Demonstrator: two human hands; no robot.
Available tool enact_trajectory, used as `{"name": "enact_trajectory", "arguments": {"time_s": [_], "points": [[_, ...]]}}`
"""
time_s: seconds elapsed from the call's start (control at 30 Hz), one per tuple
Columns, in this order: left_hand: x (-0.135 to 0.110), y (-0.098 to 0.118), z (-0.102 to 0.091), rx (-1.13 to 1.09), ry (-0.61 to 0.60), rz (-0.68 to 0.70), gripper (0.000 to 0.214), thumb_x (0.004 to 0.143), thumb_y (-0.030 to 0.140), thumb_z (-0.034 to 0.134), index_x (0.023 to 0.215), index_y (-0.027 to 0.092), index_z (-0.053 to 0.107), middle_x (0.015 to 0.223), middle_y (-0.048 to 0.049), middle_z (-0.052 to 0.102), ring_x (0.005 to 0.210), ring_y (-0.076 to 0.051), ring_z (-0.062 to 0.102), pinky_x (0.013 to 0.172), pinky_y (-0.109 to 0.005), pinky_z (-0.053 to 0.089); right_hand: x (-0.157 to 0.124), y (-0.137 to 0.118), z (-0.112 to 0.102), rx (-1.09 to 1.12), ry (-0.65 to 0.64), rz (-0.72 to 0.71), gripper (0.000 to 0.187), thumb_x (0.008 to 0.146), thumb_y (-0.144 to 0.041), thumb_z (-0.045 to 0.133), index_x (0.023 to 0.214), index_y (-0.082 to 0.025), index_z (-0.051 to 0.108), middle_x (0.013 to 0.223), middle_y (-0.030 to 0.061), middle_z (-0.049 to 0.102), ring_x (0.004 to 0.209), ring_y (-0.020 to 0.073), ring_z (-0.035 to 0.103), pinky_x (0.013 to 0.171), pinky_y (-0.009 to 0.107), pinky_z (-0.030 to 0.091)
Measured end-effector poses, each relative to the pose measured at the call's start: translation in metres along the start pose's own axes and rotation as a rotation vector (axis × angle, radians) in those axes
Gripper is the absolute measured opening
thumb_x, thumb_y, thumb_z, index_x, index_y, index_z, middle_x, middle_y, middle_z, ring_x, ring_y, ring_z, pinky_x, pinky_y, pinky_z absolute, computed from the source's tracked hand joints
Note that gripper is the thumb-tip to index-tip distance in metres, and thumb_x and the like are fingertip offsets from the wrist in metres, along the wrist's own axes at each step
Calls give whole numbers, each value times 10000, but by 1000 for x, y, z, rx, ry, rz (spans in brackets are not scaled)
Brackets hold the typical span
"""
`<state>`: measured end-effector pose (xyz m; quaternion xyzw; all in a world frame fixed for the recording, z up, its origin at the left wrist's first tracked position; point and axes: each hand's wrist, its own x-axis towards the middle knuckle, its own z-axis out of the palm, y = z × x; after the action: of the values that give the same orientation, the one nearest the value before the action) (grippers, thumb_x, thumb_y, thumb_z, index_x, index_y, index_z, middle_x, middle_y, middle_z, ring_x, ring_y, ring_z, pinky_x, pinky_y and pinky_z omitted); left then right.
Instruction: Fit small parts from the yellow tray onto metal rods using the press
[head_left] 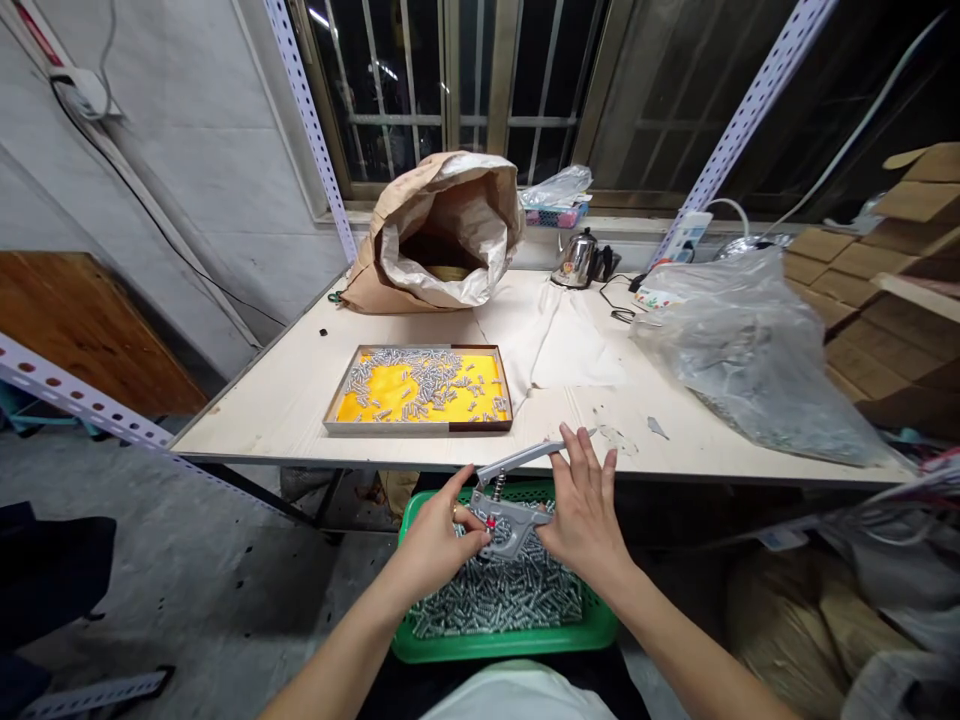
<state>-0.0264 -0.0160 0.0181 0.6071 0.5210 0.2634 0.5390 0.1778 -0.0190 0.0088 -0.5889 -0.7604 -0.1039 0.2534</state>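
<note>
My right hand point(586, 512) grips a grey metal hand press tool point(513, 495) by its handles, with the fingers partly spread over the upper lever. My left hand point(441, 535) is pinched at the tool's jaw near a small red part; what it pinches is too small to make out. Both hands hover over a green basket point(592, 628) on my lap, filled with several small metal springs. On the table ahead lies a yellow-lined tray point(420, 425) scattered with several of the same small metal pieces.
A large open brown paper sack point(442, 232) stands at the back of the white table point(285, 390). A clear plastic bag point(757, 350) of metal parts lies at right. A kettle point(576, 260), cardboard boxes point(885, 290) and perforated metal shelf posts surround the table.
</note>
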Motion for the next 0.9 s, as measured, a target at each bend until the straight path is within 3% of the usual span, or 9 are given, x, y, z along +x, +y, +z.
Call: {"name": "enact_trajectory", "arguments": {"time_s": [0.07,0.13,0.23,0.37,0.47,0.63,0.8,0.9], "points": [[-1,0,0,-38,-1,-19,927,696,238,666,1487,126,196,721,10,693,774,-208,637,777,-320,450,2,0,-2,-13,49,-6,501,649,-121,503,1148,-110,462,1394,192,403,1372,346,255,1110,640,91],[-4,1,-3,-105,-13,-21,952,694,272,686,1488,129,181,744,-1,684,778,-210,627,762,-321,445,4,1,-3,2,100,-29,318,700,-151,510,1018,-147,509,1180,146,560,1203,304,456,1091,571,228],[-7,3,-9,-248,44,3,956,710,363,691,1477,125,173,898,-63,681,839,-210,607,750,-312,433,5,6,-1,25,104,-74,258,722,-213,534,972,-150,520,885,77,611,852,214,551,845,368,450],[-10,6,-12,-344,280,12,799,732,499,651,1350,85,361,913,-96,678,835,-195,585,729,-288,412,6,17,6,-85,-62,-160,147,664,-171,508,807,-178,543,693,33,588,689,175,524,612,271,373],[-12,8,-5,-362,290,-24,611,722,593,616,1092,108,577,826,-87,686,740,-183,568,637,-266,392,10,21,9,-115,-127,-193,54,639,-163,514,662,-210,502,582,6,548,584,150,476,530,272,274],[-17,12,9,-335,166,-57,462,729,595,581,683,144,674,646,-35,637,634,-158,526,596,-252,360,20,18,1,-155,-106,-171,119,662,-214,555,778,-185,548,701,36,590,692,183,506,604,291,307],[-16,11,10,-276,117,-81,215,638,355,708,590,151,658,588,-1,608,612,-142,508,626,-248,358,21,12,-6,-120,92,-175,128,753,-299,562,778,-173,565,916,96,619,892,224,517,816,354,387],[-13,4,12,-256,128,-106,156,602,284,701,554,151,635,575,-1,600,591,-139,503,616,-253,357,14,6,-4,-68,161,-173,244,784,-292,538,962,-138,603,1135,134,592,1124,264,472,1018,430,330]]}}
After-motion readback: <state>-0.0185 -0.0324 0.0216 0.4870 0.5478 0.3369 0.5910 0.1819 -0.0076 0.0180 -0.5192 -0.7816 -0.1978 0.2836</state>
